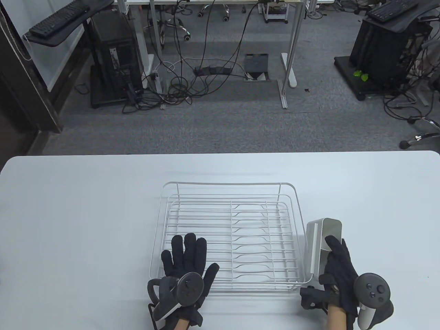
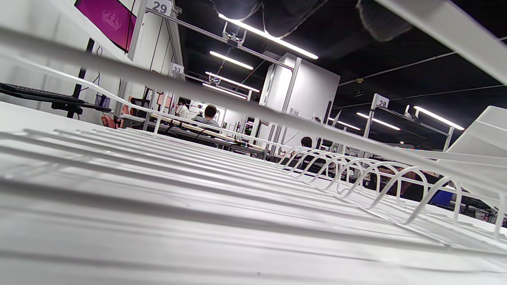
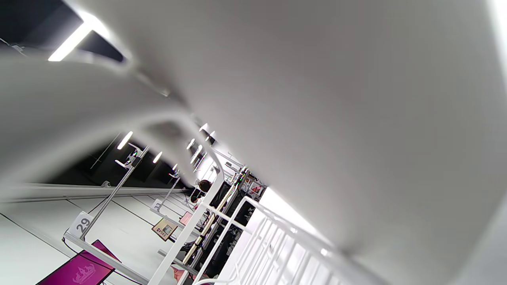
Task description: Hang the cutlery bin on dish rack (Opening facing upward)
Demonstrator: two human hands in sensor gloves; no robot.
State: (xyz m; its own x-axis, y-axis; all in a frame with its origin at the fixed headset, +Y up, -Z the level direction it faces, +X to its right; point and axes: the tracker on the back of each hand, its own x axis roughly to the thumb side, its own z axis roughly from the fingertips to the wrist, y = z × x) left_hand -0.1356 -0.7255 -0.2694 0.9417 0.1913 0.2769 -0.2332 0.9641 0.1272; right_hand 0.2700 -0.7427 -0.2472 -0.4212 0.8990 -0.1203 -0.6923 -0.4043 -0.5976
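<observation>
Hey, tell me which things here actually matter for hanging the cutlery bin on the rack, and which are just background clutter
Part of the job:
cutlery bin
dish rack
right hand, on the bin
left hand, resting on the rack

Just lying about:
keyboards
floor cables
computer tower

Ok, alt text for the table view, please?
A white wire dish rack sits on a white table; the left hand rests flat on its near-left corner, while the right hand holds a white cutlery bin against its right side.
</observation>
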